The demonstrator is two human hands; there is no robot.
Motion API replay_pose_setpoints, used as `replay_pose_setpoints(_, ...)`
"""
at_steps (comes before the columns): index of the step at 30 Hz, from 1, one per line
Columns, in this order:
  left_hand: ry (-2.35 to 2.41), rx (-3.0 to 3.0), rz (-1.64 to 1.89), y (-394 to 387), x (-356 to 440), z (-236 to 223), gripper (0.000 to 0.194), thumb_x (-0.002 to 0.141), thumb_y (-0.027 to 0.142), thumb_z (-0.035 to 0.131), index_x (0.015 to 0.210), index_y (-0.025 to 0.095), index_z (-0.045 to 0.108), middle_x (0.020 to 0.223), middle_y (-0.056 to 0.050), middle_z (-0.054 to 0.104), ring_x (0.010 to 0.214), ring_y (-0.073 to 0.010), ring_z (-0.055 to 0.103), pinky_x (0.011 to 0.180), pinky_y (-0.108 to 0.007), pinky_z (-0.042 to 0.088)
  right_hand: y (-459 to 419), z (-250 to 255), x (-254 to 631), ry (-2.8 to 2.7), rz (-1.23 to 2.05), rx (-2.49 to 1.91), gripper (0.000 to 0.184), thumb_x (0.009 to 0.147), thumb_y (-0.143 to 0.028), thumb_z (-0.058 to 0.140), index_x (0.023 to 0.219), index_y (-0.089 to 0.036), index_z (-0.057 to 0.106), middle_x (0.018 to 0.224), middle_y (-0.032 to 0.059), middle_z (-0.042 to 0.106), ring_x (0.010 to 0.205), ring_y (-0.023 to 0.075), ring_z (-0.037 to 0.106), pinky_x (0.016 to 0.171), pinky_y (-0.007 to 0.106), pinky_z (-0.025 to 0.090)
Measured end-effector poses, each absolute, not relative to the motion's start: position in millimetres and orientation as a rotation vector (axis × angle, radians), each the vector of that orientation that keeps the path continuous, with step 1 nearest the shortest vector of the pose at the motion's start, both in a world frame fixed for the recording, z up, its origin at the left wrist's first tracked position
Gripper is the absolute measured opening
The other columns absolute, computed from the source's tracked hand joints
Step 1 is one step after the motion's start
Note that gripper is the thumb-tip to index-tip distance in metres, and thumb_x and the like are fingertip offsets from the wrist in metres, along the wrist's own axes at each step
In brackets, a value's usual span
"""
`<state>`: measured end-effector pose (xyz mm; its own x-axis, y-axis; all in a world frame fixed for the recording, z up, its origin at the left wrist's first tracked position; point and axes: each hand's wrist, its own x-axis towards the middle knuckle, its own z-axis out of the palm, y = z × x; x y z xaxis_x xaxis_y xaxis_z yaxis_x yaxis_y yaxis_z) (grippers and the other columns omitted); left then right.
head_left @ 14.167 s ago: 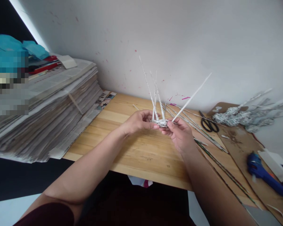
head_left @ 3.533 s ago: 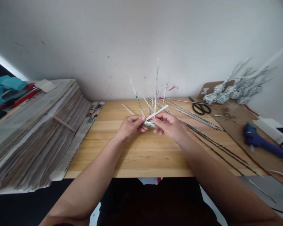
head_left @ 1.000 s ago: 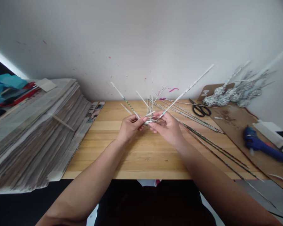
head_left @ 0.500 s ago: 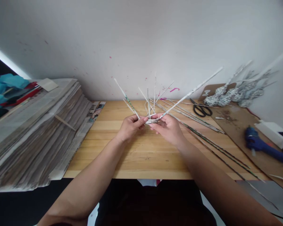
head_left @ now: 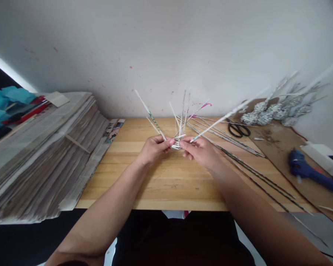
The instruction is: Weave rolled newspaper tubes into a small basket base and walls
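A small woven piece of rolled paper sticks is between my hands above the table, its several uprights fanning up and outward. My left hand is closed on its left side, thumb on top. My right hand pinches a long white paper stick near the weave; the stick slants up to the right and its far end is blurred. The underside of the woven piece and some fingertips are hidden.
Loose paper sticks lie on the wooden table at right, near black scissors. A blue glue gun rests on brown board, with wrapped paper bundles behind. A tall newspaper stack stands at left.
My right hand has shifted slightly away from the weave, and its long stick has swung lower to the right. The uprights have tilted a little to the right. My left hand keeps its hold.
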<state>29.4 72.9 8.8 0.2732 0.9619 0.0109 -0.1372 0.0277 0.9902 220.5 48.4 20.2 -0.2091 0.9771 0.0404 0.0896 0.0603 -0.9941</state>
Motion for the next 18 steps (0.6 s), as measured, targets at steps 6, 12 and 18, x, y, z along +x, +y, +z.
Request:
replay_pose_setpoints(6,0.826,1.132,1.07,70.8,30.7,8.6,0.045,0.07,0.052,0.081,0.091,0.013,0.073,0.075,-0.004,0.069,0.061,-0.0094,0.059,0.058,-0.021,0.046,53.6,13.1,225.1,-1.362,1.335,-1.139,0.025,0.078,-0.044,0.072,0.082,-0.019,0.069,0.062,-0.0033,0.061,0.051,0.0081,0.053,0.045,0.019,0.038)
replay_pose_setpoints(12,0.799,1.074,1.084,70.9,30.9,10.1,0.045,0.066,0.05,0.085,0.082,0.015,0.063,0.074,-0.002,0.069,0.061,-0.0098,0.064,0.061,-0.022,0.052,55.9,13.0,224.4,-1.251,1.389,-1.147,0.018,0.076,-0.036,0.068,0.084,-0.02,0.065,0.059,-0.0045,0.059,0.048,0.008,0.051,0.045,0.019,0.04)
replay_pose_setpoints(18,0.836,1.095,1.048,69.3,32.2,10.2,0.043,0.064,0.047,0.087,0.082,0.014,0.066,0.069,-0.001,0.068,0.058,-0.0087,0.061,0.057,-0.02,0.049,53.0,17.7,220.7,-1.165,1.413,-1.141,0.014,0.072,-0.03,0.069,0.077,-0.019,0.062,0.062,-0.0031,0.06,0.05,0.0083,0.052,0.047,0.02,0.045)
